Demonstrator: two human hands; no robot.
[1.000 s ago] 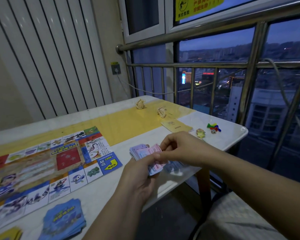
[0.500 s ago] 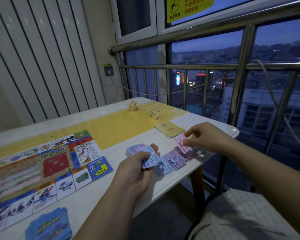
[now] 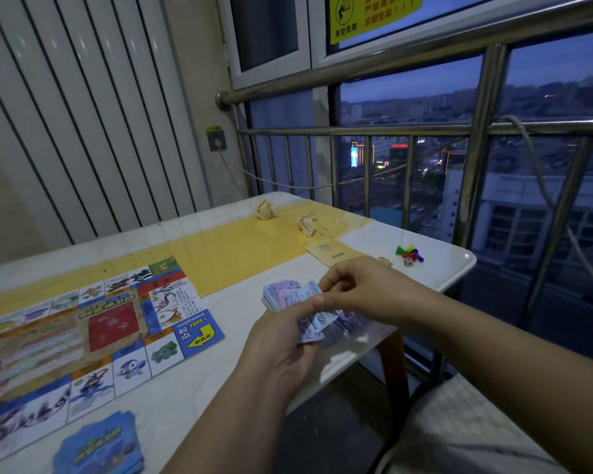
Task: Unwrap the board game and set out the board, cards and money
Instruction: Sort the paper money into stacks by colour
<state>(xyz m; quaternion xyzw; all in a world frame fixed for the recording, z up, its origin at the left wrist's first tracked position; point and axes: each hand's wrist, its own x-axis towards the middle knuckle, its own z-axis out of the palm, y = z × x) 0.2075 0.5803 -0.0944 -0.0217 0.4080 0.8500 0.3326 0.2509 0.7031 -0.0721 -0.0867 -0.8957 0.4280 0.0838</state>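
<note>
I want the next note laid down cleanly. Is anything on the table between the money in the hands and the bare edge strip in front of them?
Partly: notes already laid down lie under the right hand. Otherwise the table beside the money shows nothing.

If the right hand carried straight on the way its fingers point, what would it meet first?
The right hand points left toward the stack of play money held in the left hand; its fingertips already look to be pinching a top note. Beyond that lies the game board, though depth is uncertain.

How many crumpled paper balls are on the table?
2. One paper ball near the table's far edge; the other just right of it, nearer the railing. None seem hidden.
</note>
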